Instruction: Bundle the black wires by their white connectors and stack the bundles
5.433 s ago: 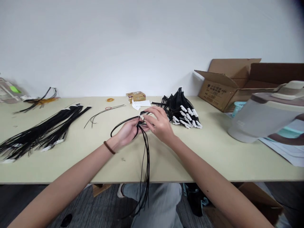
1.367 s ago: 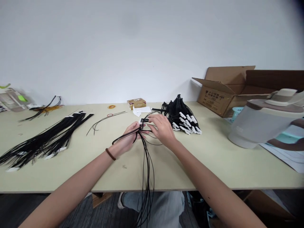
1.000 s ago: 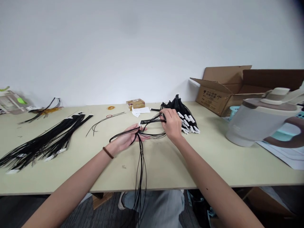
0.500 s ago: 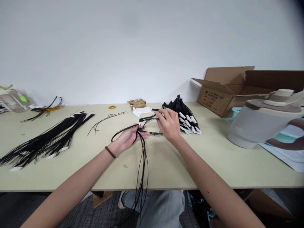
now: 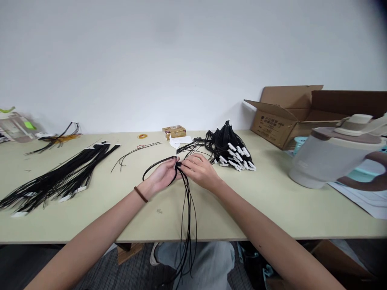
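Observation:
Black wires [image 5: 188, 209] hang in a loose bundle from between my hands, over the table's front edge and down before my legs. My left hand [image 5: 165, 174] is closed round the bundle, and a loop of the wires bows out to its left. Close against it, my right hand [image 5: 198, 170] pinches the same wires with bent fingers. Other strands run from behind the fingers toward a pile of black wire harnesses [image 5: 226, 139] with white connectors [image 5: 238, 155], to the right. What lies exactly between the fingertips is hidden.
More black wire bundles [image 5: 69, 173] lie on the left of the table. Loose wires [image 5: 131, 152], a yellow ring [image 5: 142, 136], a small box [image 5: 174, 131] and white paper [image 5: 180, 139] are at the back. A cardboard box [image 5: 281, 121] and a large jug [image 5: 335, 155] stand right.
My right hand has come down and left from the wires near the pile to meet my left hand. The hanging strands have swung slightly right. My left hand has barely moved.

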The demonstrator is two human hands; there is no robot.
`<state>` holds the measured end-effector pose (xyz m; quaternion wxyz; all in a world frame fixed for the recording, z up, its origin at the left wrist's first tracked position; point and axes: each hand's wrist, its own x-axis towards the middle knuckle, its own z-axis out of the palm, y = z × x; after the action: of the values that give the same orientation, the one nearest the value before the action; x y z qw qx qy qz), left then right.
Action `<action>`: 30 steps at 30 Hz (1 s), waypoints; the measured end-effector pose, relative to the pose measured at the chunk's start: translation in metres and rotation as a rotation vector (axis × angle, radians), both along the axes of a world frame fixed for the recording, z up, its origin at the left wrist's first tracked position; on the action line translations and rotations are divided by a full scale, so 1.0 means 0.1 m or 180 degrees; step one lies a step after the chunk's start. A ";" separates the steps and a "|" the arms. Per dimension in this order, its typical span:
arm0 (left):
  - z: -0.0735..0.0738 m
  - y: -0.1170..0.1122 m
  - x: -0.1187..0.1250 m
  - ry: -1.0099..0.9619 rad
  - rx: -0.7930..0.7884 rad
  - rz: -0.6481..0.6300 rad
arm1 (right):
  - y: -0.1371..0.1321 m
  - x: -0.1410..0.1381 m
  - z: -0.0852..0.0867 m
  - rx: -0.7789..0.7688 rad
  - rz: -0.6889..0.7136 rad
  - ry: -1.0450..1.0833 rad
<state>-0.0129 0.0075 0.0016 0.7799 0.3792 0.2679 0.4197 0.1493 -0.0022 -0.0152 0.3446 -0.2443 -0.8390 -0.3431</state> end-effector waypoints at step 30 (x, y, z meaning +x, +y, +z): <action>-0.07 0.07 -0.01 -0.0003 0.0025 0.0582 | -0.14 -0.16 0.23 -0.2398 0.1889 0.4402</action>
<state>-0.0135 0.0148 -0.0054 0.7370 0.3560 0.2993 0.4904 0.1335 -0.0166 0.0080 0.7523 -0.2674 -0.5268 0.2916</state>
